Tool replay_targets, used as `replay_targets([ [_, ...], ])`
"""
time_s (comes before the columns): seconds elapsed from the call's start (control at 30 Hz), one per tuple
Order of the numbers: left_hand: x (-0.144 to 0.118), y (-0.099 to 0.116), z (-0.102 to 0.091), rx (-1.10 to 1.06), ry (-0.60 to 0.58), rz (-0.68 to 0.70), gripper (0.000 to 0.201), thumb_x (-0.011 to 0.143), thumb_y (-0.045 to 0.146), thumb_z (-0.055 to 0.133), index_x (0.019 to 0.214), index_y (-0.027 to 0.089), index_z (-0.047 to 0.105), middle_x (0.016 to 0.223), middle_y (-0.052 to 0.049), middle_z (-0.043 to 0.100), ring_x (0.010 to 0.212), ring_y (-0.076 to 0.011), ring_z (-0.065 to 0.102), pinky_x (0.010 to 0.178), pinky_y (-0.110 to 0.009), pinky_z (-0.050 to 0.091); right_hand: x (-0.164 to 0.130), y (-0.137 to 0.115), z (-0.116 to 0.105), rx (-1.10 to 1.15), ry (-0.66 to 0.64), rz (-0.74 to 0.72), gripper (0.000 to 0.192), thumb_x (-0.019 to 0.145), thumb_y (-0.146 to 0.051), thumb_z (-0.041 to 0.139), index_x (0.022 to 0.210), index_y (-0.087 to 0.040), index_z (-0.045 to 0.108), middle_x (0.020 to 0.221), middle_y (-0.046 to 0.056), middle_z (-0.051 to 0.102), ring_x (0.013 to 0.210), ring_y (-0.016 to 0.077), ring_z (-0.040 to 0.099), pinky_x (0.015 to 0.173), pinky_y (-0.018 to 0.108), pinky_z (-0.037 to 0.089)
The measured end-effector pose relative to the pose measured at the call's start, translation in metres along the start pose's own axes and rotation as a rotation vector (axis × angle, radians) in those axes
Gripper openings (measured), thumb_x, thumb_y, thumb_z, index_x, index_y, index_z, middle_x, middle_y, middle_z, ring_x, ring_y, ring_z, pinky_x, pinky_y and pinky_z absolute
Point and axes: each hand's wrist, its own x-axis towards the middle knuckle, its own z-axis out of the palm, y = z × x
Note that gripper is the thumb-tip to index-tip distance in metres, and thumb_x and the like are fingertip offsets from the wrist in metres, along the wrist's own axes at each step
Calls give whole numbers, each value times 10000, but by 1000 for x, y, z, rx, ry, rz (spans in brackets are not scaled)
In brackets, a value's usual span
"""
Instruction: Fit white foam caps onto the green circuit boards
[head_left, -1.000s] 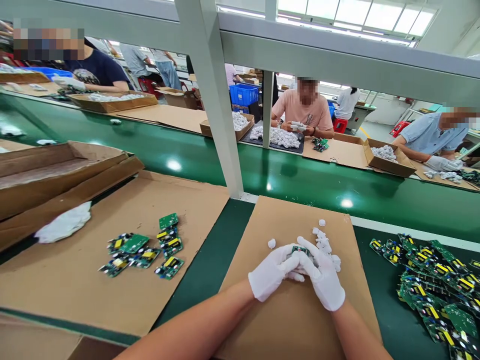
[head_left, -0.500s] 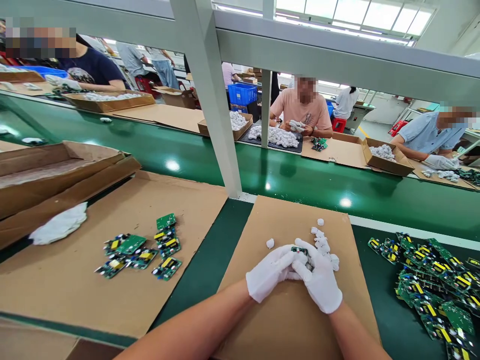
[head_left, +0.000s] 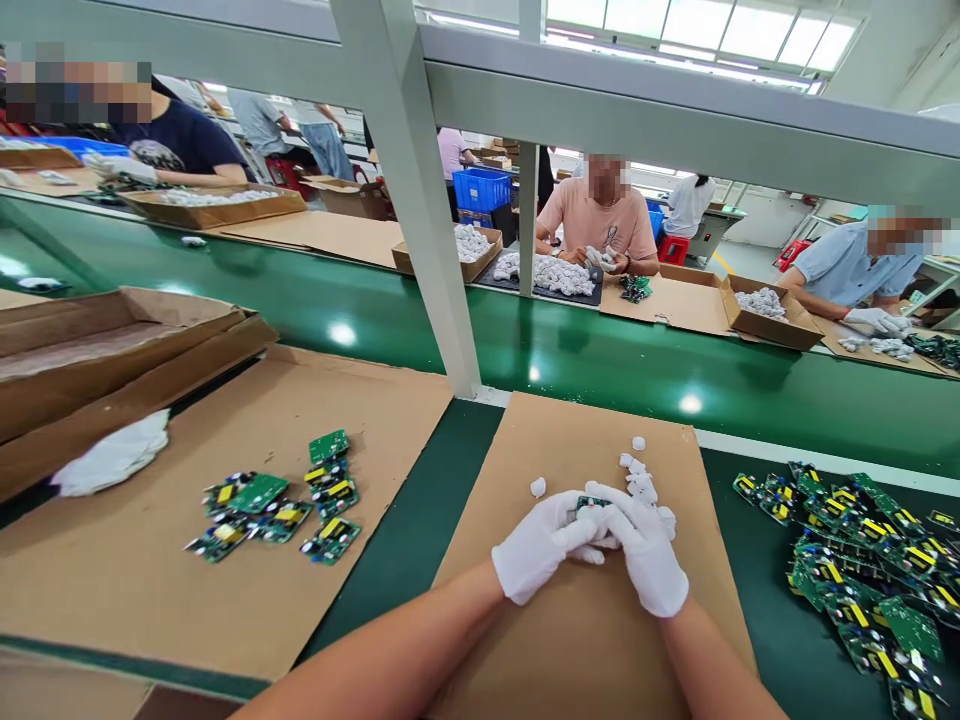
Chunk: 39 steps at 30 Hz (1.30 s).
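Both my hands wear white gloves and meet over a cardboard sheet (head_left: 570, 640). My left hand (head_left: 536, 545) is closed around a small green circuit board (head_left: 592, 502), most of which the fingers hide. My right hand (head_left: 649, 550) closes on the same board from the other side, its fingers overlapping the left ones. Just beyond the right hand lies a short row of small white pieces (head_left: 641, 485). One more white piece (head_left: 538, 487) rests by itself beyond the left hand.
Many circuit boards (head_left: 862, 560) are heaped on the green surface at right. Several others (head_left: 259, 492) lie on the left cardboard (head_left: 135, 580), near a white glove (head_left: 116, 455) and a cardboard box (head_left: 135, 360). A metal post (head_left: 420, 200) rises ahead; co-workers sit across the green belt (head_left: 360, 310).
My right hand's fingers have shifted slightly over the board, and the hands have turned a little. The board stays held between them. The whole view has moved slightly.
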Motion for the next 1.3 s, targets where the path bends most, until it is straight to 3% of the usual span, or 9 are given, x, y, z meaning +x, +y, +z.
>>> replay_targets([
  [0.17, 0, 3, -1, -37, -91, -7, 310, 777, 415, 607, 919, 143, 562, 903, -77, 595, 861, -176, 604, 748, -295, 473, 1, 0, -1, -32, 7, -13, 398, 854, -469, 476, 1100, -224, 671, 1083, 51, 684, 1026, 243, 611, 887, 329, 504],
  [0.33, 1, 1, -1, -6, 14, 1, 298, 762, 420, 618, 755, 139, 521, 763, -26, 529, 776, -157, 597, 665, -265, 487, 1, 1, 2, 68, -54, 8, 463, 881, -522, 393, 1141, -230, 642, 1099, 58, 678, 1068, 251, 590, 868, 350, 519],
  [0.43, 2, 0, -2, -13, 22, 13, 317, 751, 429, 628, 796, 134, 522, 797, -46, 546, 754, -157, 596, 647, -263, 487, 1, 3, 4, 104, -67, -12, 469, 860, -532, 440, 1152, -219, 631, 1117, 68, 670, 1066, 248, 594, 902, 365, 503],
  [0.6, 3, 2, -4, -158, -97, -23, 291, 771, 411, 613, 799, 135, 529, 798, -30, 508, 781, -144, 583, 674, -249, 461, 2, 5, 2, 75, -31, -6, 453, 875, -504, 420, 1140, -209, 639, 1116, 66, 670, 1049, 249, 606, 877, 351, 524],
  [0.7, 2, 4, -3, -186, -113, -19, 249, 795, 370, 593, 772, 128, 538, 763, -21, 491, 735, -120, 562, 648, -231, 445, 1, 7, 1, 95, -75, -15, 455, 884, -473, 418, 1211, -203, 579, 1162, 69, 643, 1091, 242, 580, 884, 353, 520],
  [0.87, 1, 5, -1, -229, -117, -37, 266, 801, 371, 582, 901, 125, 561, 798, -61, 577, 756, -146, 587, 761, -319, 464, 0, 13, 5, -26, -105, 9, 512, 790, -360, 589, 1259, -168, 513, 1088, 89, 666, 909, 218, 655, 779, 334, 561],
  [1.03, 3, -1, -3, -232, -53, -46, 218, 798, 338, 589, 807, 125, 545, 743, -35, 559, 684, -133, 584, 735, -337, 479, 0, 15, 5, -109, -109, -81, 491, 783, -324, 585, 1252, -197, 515, 1000, 66, 691, 840, 205, 662, 717, 312, 564],
  [1.17, 3, -1, -3, -300, -109, -32, 269, 814, 380, 554, 730, 128, 510, 760, -49, 567, 691, -142, 589, 727, -329, 475, 0, 13, 5, -164, -122, -75, 534, 775, -338, 586, 1266, -145, 499, 813, 49, 704, 628, 172, 640, 589, 289, 549],
  [1.3, 2, 1, -3, -279, -114, -47, 233, 815, 355, 567, 786, 129, 518, 767, -43, 567, 704, -141, 603, 727, -309, 465, 2, 11, 2, -205, -114, -63, 510, 784, -359, 573, 1247, -153, 520, 863, 55, 707, 665, 169, 634, 659, 294, 542],
])
